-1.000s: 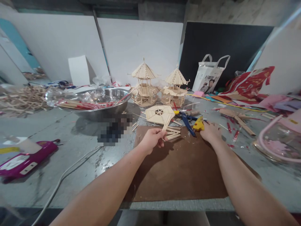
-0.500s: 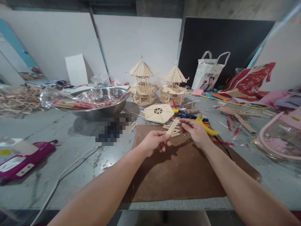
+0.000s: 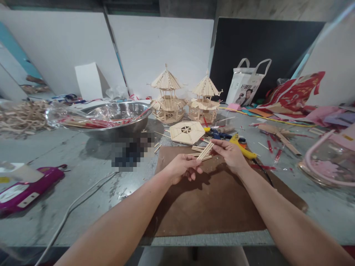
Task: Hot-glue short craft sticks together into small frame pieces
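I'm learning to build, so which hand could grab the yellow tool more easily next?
Probably the right hand: the yellow tool lies just beside it. The left hand is farther off, holding the sticks by their lower end. The right touches their upper end, so it should let go first.

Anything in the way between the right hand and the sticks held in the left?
Nothing visible: the right hand is at the upper end of the held sticks, the left hand at their lower end. Loose sticks lie behind, and the glue gun is off to the right.
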Demonstrator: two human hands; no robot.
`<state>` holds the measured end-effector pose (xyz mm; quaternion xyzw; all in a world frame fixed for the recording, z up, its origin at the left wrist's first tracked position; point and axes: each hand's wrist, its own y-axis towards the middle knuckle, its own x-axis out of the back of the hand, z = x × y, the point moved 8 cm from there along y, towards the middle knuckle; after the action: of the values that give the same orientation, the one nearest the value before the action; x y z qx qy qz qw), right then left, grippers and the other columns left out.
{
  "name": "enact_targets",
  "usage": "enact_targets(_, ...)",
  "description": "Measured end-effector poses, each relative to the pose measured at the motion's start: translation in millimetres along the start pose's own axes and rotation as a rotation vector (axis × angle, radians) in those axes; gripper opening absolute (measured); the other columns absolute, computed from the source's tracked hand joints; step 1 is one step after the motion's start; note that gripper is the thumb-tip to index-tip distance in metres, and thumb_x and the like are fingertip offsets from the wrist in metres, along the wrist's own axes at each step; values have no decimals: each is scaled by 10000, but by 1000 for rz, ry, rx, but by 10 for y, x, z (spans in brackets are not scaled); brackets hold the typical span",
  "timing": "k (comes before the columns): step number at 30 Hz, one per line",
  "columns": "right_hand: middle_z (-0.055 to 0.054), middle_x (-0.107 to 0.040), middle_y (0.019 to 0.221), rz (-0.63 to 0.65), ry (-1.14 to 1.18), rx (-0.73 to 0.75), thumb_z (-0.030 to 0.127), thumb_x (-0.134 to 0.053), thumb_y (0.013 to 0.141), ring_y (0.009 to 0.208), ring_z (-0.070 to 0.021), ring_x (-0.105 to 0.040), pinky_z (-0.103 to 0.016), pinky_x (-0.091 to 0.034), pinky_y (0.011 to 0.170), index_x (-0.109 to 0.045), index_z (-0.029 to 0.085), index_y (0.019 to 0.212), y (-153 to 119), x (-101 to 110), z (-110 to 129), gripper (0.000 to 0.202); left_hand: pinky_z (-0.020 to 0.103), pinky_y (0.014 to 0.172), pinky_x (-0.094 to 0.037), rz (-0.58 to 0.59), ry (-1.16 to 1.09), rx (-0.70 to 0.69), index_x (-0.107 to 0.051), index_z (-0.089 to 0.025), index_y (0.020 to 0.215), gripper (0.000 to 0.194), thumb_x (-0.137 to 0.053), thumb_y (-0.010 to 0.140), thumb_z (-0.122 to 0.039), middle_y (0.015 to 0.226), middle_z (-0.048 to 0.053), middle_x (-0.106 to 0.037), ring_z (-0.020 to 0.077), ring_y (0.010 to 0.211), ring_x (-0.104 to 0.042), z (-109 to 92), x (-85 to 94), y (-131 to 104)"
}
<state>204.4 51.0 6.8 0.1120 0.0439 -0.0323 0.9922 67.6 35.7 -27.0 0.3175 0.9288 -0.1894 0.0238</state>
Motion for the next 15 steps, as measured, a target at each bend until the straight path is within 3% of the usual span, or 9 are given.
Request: enact_targets(15, 15, -632, 680, -63, 110, -140, 278, -666, 523, 532, -99, -577, -277, -479, 609, -611, 165, 800, -32, 6, -95, 304, 175, 303, -330, -71, 41, -15, -494, -126, 632, 222, -611, 575, -306, 523, 7, -582, 69, 319, -470, -6, 44, 12)
